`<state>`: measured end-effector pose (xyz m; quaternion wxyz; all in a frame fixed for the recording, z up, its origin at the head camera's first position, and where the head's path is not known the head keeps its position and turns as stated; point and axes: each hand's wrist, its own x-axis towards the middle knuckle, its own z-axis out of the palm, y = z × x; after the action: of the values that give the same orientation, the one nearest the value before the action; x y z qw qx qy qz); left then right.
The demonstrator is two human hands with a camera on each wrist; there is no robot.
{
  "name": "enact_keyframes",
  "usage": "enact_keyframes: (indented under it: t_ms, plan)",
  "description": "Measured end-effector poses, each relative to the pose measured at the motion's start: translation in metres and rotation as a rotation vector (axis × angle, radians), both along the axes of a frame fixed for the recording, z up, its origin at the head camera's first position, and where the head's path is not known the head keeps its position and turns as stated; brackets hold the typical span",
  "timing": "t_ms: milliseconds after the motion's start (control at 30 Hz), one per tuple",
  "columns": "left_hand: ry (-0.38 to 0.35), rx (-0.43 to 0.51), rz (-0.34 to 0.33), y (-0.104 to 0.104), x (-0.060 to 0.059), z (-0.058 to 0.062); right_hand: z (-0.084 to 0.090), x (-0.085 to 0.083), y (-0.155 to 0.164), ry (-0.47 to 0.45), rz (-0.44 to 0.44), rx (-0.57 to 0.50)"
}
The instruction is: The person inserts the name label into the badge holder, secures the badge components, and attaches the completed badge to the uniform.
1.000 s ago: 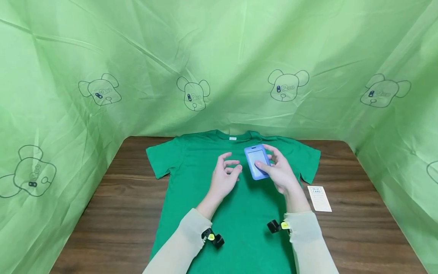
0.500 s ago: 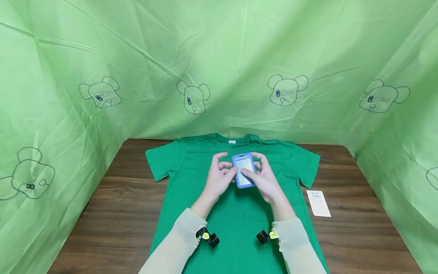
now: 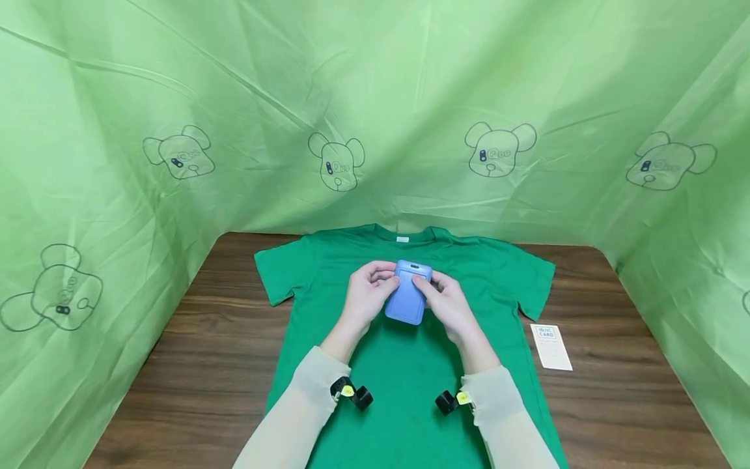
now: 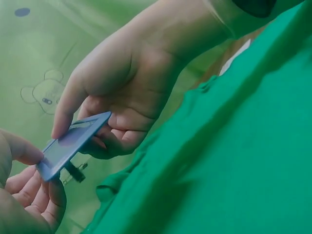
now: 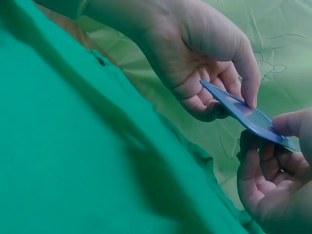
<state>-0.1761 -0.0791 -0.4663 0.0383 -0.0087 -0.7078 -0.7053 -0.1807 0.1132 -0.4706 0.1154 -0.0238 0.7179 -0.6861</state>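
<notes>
A blue card holder (image 3: pixel 408 298) is held above the chest of a green T-shirt (image 3: pixel 404 365) spread flat on the table. My left hand (image 3: pixel 375 286) pinches its left edge near the top, and my right hand (image 3: pixel 436 293) pinches its right edge. Its plain blue face is turned up, slot end away from me. In the left wrist view the holder (image 4: pixel 73 144) is tilted between my right hand's fingers (image 4: pixel 117 78) and my left thumb (image 4: pixel 22 148). The right wrist view shows the holder (image 5: pixel 243 114) edge-on between both hands.
A white card (image 3: pixel 551 347) with printed text lies on the brown wooden table (image 3: pixel 199 365), right of the shirt's hem. Green cloth (image 3: pixel 375 98) with bear prints walls in the back and both sides. Black wrist cameras (image 3: pixel 351 394) hang under my sleeves.
My right hand brought the holder left and toward the shirt's middle. My left hand took hold of its other edge. The clear window that faced up before is now turned away.
</notes>
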Motion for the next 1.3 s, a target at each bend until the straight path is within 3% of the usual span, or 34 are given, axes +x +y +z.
enact_keyframes:
  t_ms: [167,400,567,800,1100,1300]
  plan:
    - [-0.002,-0.015,-0.025,0.001,0.001,0.004,0.002,-0.001,0.002,0.013,-0.017,-0.006]
    - [-0.012,-0.059,-0.15,0.002,0.002,0.002,0.0,0.001,0.004,0.079,-0.082,-0.032]
    - [-0.025,-0.158,-0.171,0.002,0.004,0.001,-0.001,0.002,0.002,0.106,-0.084,-0.065]
    - [0.032,-0.289,-0.256,0.002,0.008,0.007,0.001,0.001,0.0,0.119,-0.055,-0.077]
    - [0.059,-0.262,-0.321,-0.001,0.009,0.011,0.009,0.003,0.001,0.14,-0.097,-0.089]
    - [0.13,-0.358,-0.338,-0.007,0.007,0.01,0.014,0.003,0.002,0.161,-0.097,-0.081]
